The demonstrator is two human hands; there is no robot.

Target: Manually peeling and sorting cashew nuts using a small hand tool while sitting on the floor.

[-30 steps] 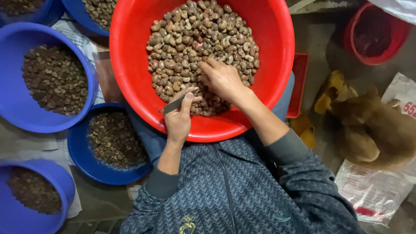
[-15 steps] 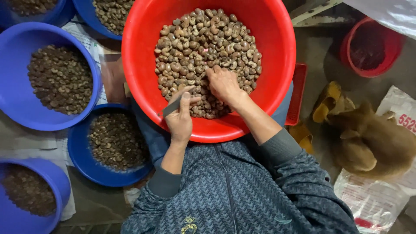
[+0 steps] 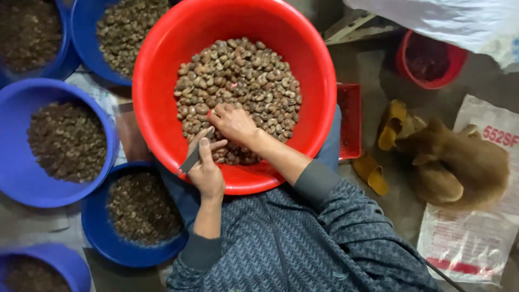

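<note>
The left hand [image 3: 207,172] grips a small knife [image 3: 194,155] at the near rim of the red basin [image 3: 162,65]. Just beside it, the right hand [image 3: 233,123] lies palm down on the nuts [image 3: 243,81], fingers curled into them. Blue bowls [image 3: 21,178] sit left of the hands.

Person wearing a dark blue-grey knit top with fine zigzag pattern, sleeves pushed up showing plain dark cuffs at 6 and 4 o'clock, left hand [image 3: 208,174] and right hand [image 3: 233,123] showing bare, blue trousers peeking at the knees
</note>
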